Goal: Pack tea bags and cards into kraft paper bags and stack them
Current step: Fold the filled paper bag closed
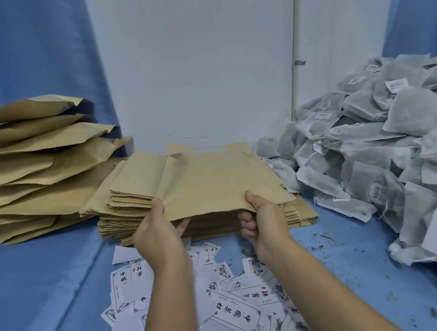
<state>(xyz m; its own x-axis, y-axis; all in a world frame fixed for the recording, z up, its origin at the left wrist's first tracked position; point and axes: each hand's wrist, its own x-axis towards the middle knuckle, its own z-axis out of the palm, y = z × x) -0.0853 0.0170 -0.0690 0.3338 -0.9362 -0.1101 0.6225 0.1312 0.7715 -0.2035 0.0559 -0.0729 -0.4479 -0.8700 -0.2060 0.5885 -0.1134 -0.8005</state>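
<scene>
Between seemingly filled bags (25,174) and tea bags (381,144), the left hand (159,233) and right hand (263,218) are pinching 1 paper bag (214,183) over the stack (133,179); cards (235,307) are lying below.

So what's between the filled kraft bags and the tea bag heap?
Head view: the flat kraft bag pile, its top bag gripped by left hand and right hand.

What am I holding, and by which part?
The top kraft paper bag, by its near edge: left hand at one corner, right hand at the other.
</scene>
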